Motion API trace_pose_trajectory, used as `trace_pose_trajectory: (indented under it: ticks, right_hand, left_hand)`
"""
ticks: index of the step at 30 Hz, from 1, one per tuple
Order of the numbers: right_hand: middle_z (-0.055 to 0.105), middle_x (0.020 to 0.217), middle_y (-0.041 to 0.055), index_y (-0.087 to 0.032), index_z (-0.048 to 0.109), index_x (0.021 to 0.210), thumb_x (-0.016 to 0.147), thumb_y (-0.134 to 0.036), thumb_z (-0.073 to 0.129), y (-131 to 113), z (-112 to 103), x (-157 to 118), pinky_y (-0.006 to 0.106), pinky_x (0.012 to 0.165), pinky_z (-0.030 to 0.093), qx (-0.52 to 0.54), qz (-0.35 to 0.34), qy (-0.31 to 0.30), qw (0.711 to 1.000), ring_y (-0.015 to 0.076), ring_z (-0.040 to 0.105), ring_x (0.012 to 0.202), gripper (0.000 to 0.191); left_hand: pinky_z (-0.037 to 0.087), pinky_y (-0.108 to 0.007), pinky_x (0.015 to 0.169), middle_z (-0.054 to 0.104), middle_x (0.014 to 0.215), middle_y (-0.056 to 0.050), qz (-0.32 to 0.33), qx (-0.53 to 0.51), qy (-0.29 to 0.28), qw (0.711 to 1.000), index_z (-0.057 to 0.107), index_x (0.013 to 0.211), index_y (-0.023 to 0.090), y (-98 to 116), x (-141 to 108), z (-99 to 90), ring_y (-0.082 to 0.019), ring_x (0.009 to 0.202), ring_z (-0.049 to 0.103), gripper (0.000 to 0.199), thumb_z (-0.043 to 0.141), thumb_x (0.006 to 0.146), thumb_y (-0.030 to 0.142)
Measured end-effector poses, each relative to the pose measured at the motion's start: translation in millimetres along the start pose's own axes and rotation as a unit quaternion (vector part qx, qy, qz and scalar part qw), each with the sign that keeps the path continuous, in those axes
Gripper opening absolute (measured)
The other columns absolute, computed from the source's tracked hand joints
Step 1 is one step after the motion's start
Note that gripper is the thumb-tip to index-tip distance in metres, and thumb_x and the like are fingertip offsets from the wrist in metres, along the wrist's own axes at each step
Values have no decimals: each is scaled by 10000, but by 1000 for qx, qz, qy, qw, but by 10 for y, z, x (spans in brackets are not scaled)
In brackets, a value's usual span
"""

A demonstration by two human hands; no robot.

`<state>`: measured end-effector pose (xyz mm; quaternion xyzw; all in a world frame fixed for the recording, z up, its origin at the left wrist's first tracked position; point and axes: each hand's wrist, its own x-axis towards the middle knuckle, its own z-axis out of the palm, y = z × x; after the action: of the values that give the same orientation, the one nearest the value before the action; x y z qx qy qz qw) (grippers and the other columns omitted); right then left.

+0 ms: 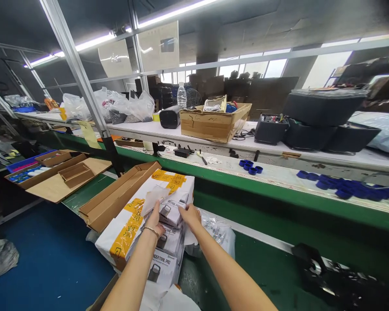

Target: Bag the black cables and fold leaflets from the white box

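Observation:
My left hand [154,220], with a bracelet at the wrist, lies against the left side of a small white speaker box [171,212]. On the box's right edge my right hand [190,216] has its fingers curled. The box is held between both hands, on top of a stack of similar printed boxes [162,265]. Thin white wrapping paper [154,199] sticks up beside my left fingers. Left of the stack, a large white carton [147,190] with yellow tape sits on the green bench.
An open brown carton [116,198] stands left of the taped one. Clear plastic bags [217,233] lie right of the hands. Blue rings [253,168] sit on the ledge ahead; a cardboard box [210,125] stands on the shelf. Black parts [343,280] occupy the lower right.

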<state>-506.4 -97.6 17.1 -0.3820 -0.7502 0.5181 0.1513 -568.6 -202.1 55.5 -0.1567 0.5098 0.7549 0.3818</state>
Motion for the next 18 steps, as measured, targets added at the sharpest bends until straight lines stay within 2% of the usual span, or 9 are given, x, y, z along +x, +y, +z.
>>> trace_pose_trajectory:
  ticks: [3, 6, 9, 11, 13, 15, 17, 18]
  right_hand:
    - [574, 988, 55, -142, 565, 916, 788, -272, 566, -3, -5, -233, 433, 881, 365, -16, -22, 7, 1000, 219, 492, 1006, 183]
    - [592, 922, 56, -153, 565, 879, 743, -211, 548, 18, 19, -398, 370, 865, 361, 7, -48, -1, 999, 213, 500, 966, 149]
    - [602, 920, 65, -148, 560, 907, 724, -225, 529, 92, 19, -449, 324, 809, 397, 52, -38, -25, 998, 197, 540, 874, 201]
    - [600, 952, 78, -135, 543, 975, 716, -254, 540, 171, -37, -511, 315, 781, 421, 89, -18, -46, 995, 194, 558, 853, 285]
    - [600, 975, 85, -129, 525, 1033, 702, -265, 562, 268, -162, -679, 305, 760, 442, 127, -4, -73, 989, 194, 573, 853, 360]
    - [606, 989, 71, -145, 515, 1067, 686, -246, 581, 374, -359, -970, 284, 749, 454, 165, -6, -108, 980, 187, 583, 866, 400]
    - [602, 1012, 52, -174, 509, 1086, 680, -214, 585, 468, -610, -1327, 269, 765, 452, 197, -29, -141, 970, 175, 581, 891, 415]
    - [582, 1037, 55, -187, 511, 1097, 689, -218, 586, 504, -747, -1501, 278, 797, 437, 206, -61, -156, 964, 180, 564, 928, 415]
  left_hand:
    - [489, -392, 743, 577, 1061, -64, -41, 16, 2, 999, 519, 1074, 161, -42, 5, -11, -179, 879, 583, 355, 494, 820, 408]
    - [499, -373, 730, 580, 1057, -54, -35, 25, 9, 999, 522, 1070, 160, -143, 34, -68, -169, 868, 588, 290, 511, 828, 320]
    - [500, -387, 749, 579, 1078, -57, -31, 35, 10, 999, 525, 1070, 158, -235, -33, -183, -175, 892, 589, 284, 519, 826, 301]
    - [494, -394, 774, 600, 1070, -65, -24, 37, -5, 999, 539, 1062, 154, -319, -167, -282, -183, 909, 596, 280, 549, 808, 271]
    - [481, -382, 813, 639, 1034, -69, -18, 31, -32, 999, 569, 1041, 159, -467, -354, -389, -206, 944, 602, 297, 613, 754, 222]
    - [463, -365, 856, 668, 1011, -59, -18, 15, -55, 998, 590, 1034, 196, -697, -552, -493, -239, 1008, 585, 362, 672, 685, 240]
    - [454, -379, 876, 676, 1013, -38, -21, -6, -54, 998, 583, 1042, 255, -987, -727, -576, -271, 1067, 551, 467, 715, 602, 340]
    - [455, -400, 876, 682, 998, -56, -41, -16, -53, 998, 589, 1034, 249, -1138, -801, -603, -300, 1088, 533, 532, 722, 554, 433]
